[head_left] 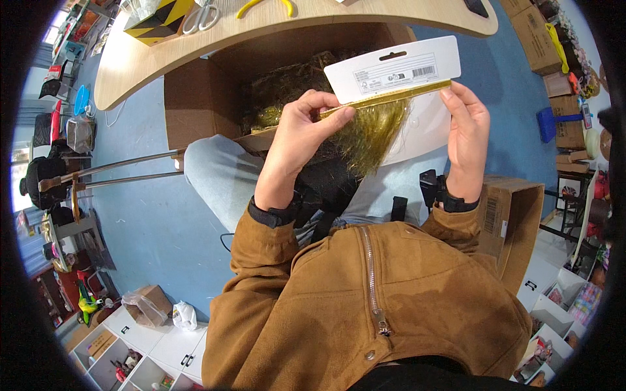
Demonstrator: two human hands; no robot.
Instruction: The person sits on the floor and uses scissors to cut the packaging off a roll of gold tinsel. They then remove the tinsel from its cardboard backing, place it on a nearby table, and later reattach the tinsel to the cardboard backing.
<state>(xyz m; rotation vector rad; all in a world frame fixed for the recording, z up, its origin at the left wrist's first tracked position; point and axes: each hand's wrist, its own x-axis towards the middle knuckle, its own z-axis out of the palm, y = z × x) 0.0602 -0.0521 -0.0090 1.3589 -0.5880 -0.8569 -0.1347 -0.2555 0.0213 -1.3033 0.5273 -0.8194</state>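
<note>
A gold tinsel fringe [375, 140] hangs in front of me from a shiny gold strip along its top. Behind it is a white card [391, 68] with a hang slot, small print and a barcode; its lower white part shows to the right of the strands. My left hand [297, 133] pinches the strip's left end between thumb and fingers. At the right end, my right hand [468, 127] grips the strip and the card's edge. More gold tinsel [267, 117] lies heaped in an open cardboard box [199, 101] beyond my left hand.
A pale wooden table [313, 29] curves across the far side, bearing scissors [201, 18], yellow-handled pliers [264, 6] and a black-and-yellow box [156, 26]. Another cardboard box [512, 221] stands by my right arm. White cabinets [153, 332] are at the lower left.
</note>
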